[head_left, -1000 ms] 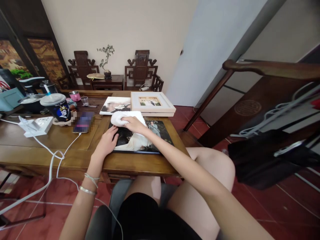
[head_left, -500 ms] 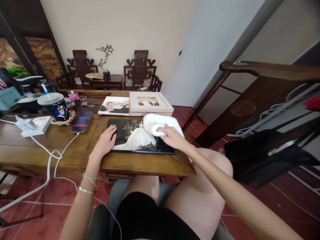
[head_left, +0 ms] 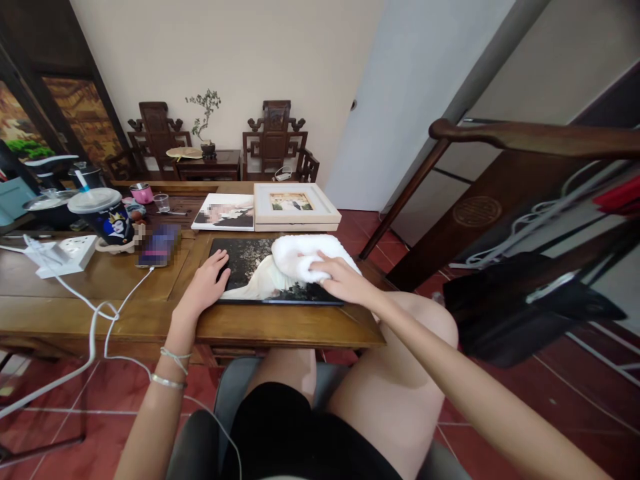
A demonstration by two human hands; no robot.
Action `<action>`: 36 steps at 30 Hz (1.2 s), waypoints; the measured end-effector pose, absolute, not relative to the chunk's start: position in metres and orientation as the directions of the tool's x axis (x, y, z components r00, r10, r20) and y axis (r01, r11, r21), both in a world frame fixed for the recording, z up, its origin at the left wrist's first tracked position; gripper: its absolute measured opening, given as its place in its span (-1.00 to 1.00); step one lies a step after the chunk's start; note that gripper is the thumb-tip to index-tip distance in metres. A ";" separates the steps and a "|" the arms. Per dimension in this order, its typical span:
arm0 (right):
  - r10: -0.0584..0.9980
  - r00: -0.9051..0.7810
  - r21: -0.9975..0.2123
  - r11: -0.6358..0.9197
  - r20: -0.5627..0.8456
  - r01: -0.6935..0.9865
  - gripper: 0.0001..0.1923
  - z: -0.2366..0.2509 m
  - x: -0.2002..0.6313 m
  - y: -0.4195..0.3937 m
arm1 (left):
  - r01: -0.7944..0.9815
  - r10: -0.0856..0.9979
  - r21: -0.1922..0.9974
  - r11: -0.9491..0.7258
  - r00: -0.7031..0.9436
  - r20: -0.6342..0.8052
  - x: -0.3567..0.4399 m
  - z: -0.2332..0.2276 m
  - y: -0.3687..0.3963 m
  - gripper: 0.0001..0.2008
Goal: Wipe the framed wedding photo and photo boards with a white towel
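Note:
A dark glossy photo print (head_left: 245, 257) lies flat on the wooden table (head_left: 150, 320) in front of me. My left hand (head_left: 206, 285) rests flat on its left edge, fingers spread, pinning it down. My right hand (head_left: 336, 279) presses a white folded cloth (head_left: 305, 255) onto the right part of the print. The cloth covers the print's right-hand figures.
Behind the print lie a second photo print (head_left: 225, 212) and a cream framed picture (head_left: 295, 205). To the left stand a phone (head_left: 159, 245) on a white cable, a lidded cup (head_left: 106, 215) and a white power strip (head_left: 65, 253). A dark wooden rack (head_left: 525, 220) stands at my right.
My right hand has swept the white cloth from the print's upper left across to its right side, then slightly back towards the middle. My left hand has stayed on the left edge.

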State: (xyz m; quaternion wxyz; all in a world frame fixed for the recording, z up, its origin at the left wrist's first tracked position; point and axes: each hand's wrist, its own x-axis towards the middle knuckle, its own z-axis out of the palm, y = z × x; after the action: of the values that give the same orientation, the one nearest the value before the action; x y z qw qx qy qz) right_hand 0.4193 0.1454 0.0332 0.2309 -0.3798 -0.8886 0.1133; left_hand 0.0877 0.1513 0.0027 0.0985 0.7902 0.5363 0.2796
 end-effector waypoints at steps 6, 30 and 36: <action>0.797 -0.498 -0.462 0.604 0.341 0.650 -0.84 0.033 0.416 0.215 | 0.785 0.895 0.456 -0.419 0.273 0.352 0.086 0.003 0.151 -0.51; 0.734 -0.642 -0.346 0.675 0.223 0.652 -0.64 0.048 0.421 0.050 | 0.809 0.898 0.425 -0.406 0.266 0.351 0.088 0.000 0.152 -0.50; 0.739 -0.606 -0.364 0.673 0.296 0.644 -0.69 0.041 0.416 0.119 | 0.799 0.904 0.446 -0.403 0.272 0.330 0.088 0.004 0.151 -0.49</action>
State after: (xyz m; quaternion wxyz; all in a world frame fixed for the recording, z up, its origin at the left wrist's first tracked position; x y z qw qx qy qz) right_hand 0.4155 0.1188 0.0410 0.2147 -0.3886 -0.8892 0.1108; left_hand 0.0876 0.1513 0.0035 0.0956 0.7916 0.5380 0.2734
